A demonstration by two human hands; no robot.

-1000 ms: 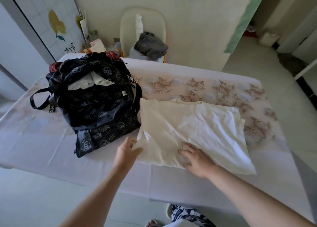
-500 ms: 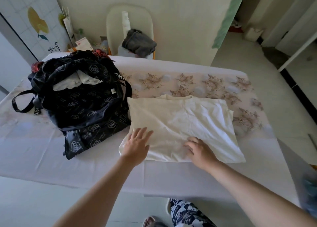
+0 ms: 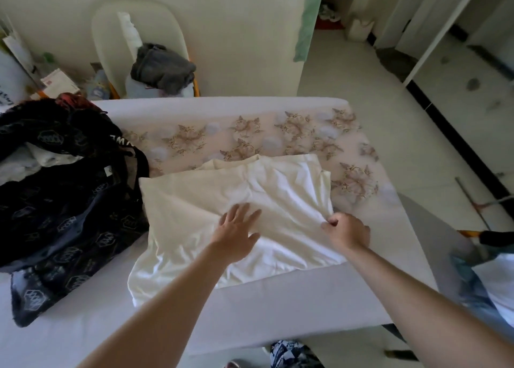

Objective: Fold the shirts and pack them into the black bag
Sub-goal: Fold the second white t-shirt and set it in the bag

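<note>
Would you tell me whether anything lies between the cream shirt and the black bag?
Nothing visible does. The shirt lies directly beside the black bag, their edges meeting; the left hand rests on it and the right hand pinches its right edge.

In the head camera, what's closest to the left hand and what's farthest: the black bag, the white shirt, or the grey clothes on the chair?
1. White shirt: right under the left hand, touching it.
2. Black bag: on the table, to the left.
3. Grey clothes: on the chair past the table.
</note>
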